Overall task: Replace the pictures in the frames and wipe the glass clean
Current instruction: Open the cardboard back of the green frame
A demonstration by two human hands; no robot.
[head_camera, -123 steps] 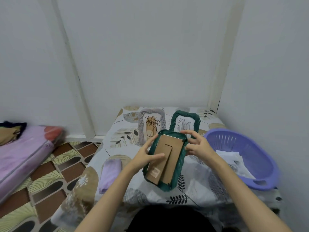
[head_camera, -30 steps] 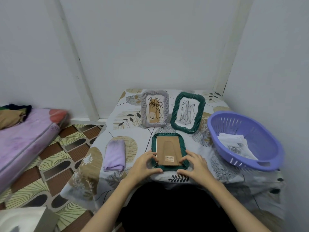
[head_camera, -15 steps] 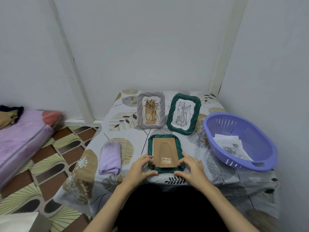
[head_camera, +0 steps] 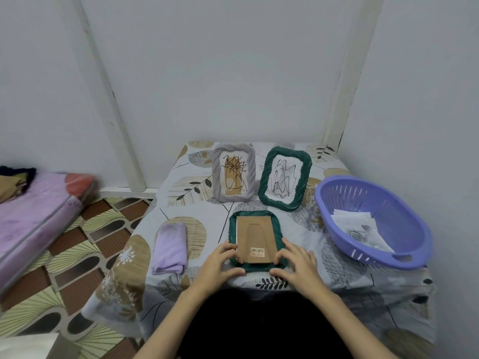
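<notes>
So the work looks to be somewhere in the middle, with one frame under the hands and two others standing. The face-down green frame lies on the table, its brown cardboard backing with the folded stand and a barcode sticker turned upward. The left hand rests at the frame's near left corner, fingers curled against the edge of the backing; the right hand sits at the near right corner, its fingertips bent onto the rim and backing. Both seem to press or pry at the backing rather than lift the frame; I cannot tell whether the backing is being opened or seated home.

Behind that frame stand the grey frame and, to its right, the upright green frame, each showing a scribbled line drawing. Whether those hold old or new pictures cannot be told, so I cannot say they are finished.

To the right of the face-down frame is the purple basket, holding loose printed sheets; these may be the replacement pictures or the removed ones. To the left of the frame lies the folded lilac cloth, neat and apparently not in use at this moment.

My judgement: at least this frame needs its backing dealt with, then turning over and wiping with the cloth, and the wiping of all three panes cannot be confirmed as done.
</notes>
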